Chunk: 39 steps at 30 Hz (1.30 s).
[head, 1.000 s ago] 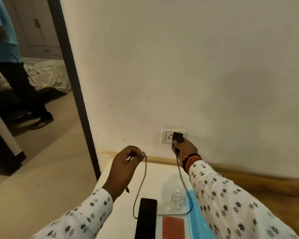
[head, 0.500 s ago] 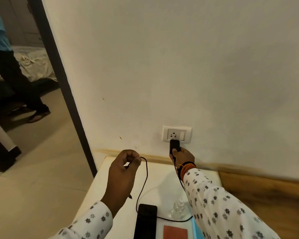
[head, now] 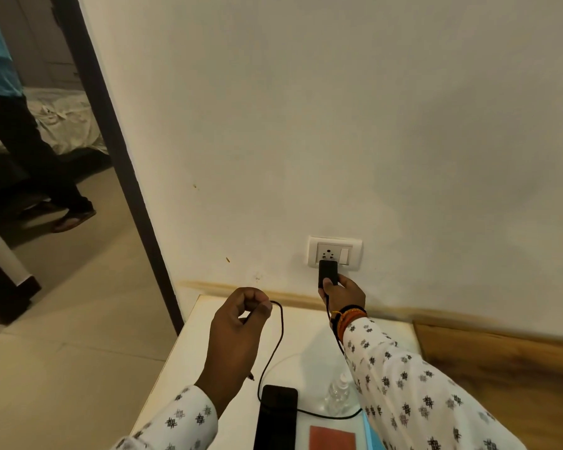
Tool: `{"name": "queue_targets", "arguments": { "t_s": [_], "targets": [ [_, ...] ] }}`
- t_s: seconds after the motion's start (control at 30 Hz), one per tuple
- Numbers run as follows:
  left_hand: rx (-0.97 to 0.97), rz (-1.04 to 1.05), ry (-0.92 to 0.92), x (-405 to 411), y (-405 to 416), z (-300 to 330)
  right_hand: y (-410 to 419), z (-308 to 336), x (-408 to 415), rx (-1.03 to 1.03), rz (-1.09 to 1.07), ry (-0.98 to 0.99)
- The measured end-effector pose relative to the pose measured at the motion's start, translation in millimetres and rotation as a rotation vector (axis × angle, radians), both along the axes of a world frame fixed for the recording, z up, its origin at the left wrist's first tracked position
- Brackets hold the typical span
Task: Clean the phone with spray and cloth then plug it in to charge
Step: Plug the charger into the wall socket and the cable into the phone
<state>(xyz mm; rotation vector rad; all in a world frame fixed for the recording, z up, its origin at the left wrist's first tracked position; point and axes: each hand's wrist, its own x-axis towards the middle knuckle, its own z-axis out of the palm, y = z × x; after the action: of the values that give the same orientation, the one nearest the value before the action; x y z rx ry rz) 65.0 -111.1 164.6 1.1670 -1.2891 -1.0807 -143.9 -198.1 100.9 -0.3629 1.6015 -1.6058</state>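
Note:
My right hand (head: 342,295) grips the black charger adapter (head: 327,271) and holds it against the lower edge of the white wall socket (head: 334,252). My left hand (head: 238,326) pinches the black charging cable (head: 275,345) above the table, and the cable's free end dangles below that hand. The black phone (head: 276,418) lies flat on the white table (head: 192,362) near the bottom edge. A small clear spray bottle (head: 338,393) stands beside it. A red-brown cloth (head: 332,437) lies at the bottom, partly cut off.
A dark door frame (head: 121,164) stands left of the table, with tiled floor beyond. Another person's legs (head: 36,157) and a bed show through the doorway. Wooden flooring (head: 501,368) lies to the right. A light blue item (head: 371,431) peeks from under my right sleeve.
My right hand dropped the adapter from in front of the socket to its lower edge, then brought it up a little. The left hand kept its pinch on the cable.

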Motion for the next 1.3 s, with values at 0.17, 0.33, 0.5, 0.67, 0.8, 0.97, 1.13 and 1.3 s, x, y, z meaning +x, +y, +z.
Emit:
{"name": "queue_targets", "arguments": {
  "t_s": [0.17, 0.33, 0.5, 0.67, 0.8, 0.97, 1.13, 1.3],
  "targets": [
    [0.0, -0.005, 0.001, -1, 0, -1, -4, -2, 3, -0.011, -0.014, 0.007],
    [0.008, -0.021, 0.006, -5, 1, -5, -11, 1, 0, -0.013, -0.021, 0.065],
    [0.009, -0.027, 0.02, -8, 2, -7, -18, 3, -1, -0.001, -0.048, 0.107],
    [0.029, -0.018, 0.014, -9, 5, -8, -22, 3, -3, -0.005, -0.077, 0.102],
    [0.041, -0.025, 0.02, -8, 12, -4, -17, 8, -6, 0.031, -0.006, 0.099],
    [0.045, 0.004, 0.077, -4, 16, 9, -5, 32, -22, 0.033, 0.199, -0.215],
    [0.054, -0.015, 0.081, -11, 20, 12, -2, 34, -26, 0.117, 0.345, -0.047],
    [0.058, -0.027, 0.076, -14, 27, 12, 3, 28, -28, 0.21, 0.39, 0.091]
  ]
}}
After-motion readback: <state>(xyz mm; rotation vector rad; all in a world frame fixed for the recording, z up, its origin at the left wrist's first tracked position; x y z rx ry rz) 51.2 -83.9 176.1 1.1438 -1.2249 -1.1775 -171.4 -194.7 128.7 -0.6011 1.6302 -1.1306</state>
